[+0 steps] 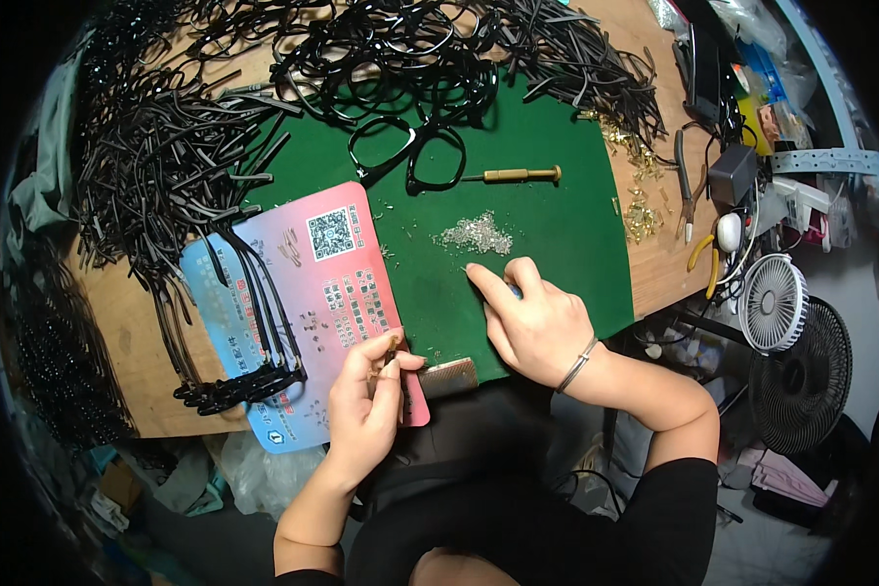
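Note:
My left hand (pixel 366 400) is closed in a pinch over the near edge of a pink and blue printed mat (pixel 361 293). A small brownish piece shows at its fingertips, too small to name. My right hand (pixel 542 317) reaches its index finger down to the green mat (pixel 557 127), just below a heap of tiny silvery screws (pixel 479 234). Its other fingers are curled round something with a blue end, mostly hidden. A brass-coloured screwdriver (pixel 523 176) lies beyond the heap, by a black glasses frame (pixel 382 146). Several dark temple arms (pixel 273 303) lie across the printed mat.
Black glasses frames (pixel 381 49) pile up at the back. Loose temple arms (pixel 156 166) crowd the left. Gold-coloured small parts (pixel 643 220), pliers (pixel 689 190) and a white fan (pixel 774 303) stand to the right. A flat metallic strip (pixel 449 377) lies at the near edge.

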`<act>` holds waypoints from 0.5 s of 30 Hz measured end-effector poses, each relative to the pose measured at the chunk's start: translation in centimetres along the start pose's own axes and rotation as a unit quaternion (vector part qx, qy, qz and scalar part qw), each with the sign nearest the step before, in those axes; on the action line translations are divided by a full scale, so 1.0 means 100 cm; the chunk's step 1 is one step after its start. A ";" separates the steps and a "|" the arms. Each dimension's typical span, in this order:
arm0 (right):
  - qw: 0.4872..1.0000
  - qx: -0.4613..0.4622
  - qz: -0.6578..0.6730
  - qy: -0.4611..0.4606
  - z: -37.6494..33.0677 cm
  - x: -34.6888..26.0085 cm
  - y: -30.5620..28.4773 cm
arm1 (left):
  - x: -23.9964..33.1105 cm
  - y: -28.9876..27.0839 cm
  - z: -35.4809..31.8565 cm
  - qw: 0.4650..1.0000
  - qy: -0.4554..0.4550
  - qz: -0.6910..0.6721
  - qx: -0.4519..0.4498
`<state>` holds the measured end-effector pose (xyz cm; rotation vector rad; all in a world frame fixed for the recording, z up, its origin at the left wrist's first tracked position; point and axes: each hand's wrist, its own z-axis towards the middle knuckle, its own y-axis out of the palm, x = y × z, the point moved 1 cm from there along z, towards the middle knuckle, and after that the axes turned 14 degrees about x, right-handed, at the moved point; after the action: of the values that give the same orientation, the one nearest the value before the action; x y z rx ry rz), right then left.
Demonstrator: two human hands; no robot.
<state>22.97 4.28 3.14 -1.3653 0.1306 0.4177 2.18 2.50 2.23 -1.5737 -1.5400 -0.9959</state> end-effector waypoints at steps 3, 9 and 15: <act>1.000 -0.024 -0.009 -0.014 0.002 -0.003 -0.002 | -0.001 0.000 0.003 1.000 0.011 0.019 0.005; 0.998 -0.048 -0.004 -0.040 0.003 -0.002 0.002 | 0.000 -0.002 0.008 1.000 -0.018 0.011 0.001; 0.912 -0.253 0.313 0.082 0.006 -0.025 -0.010 | -0.007 0.002 0.007 0.998 0.022 0.052 0.036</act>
<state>20.97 4.21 5.02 -1.8625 0.6467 0.9196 2.43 2.82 1.34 -1.5543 -1.4335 -0.9013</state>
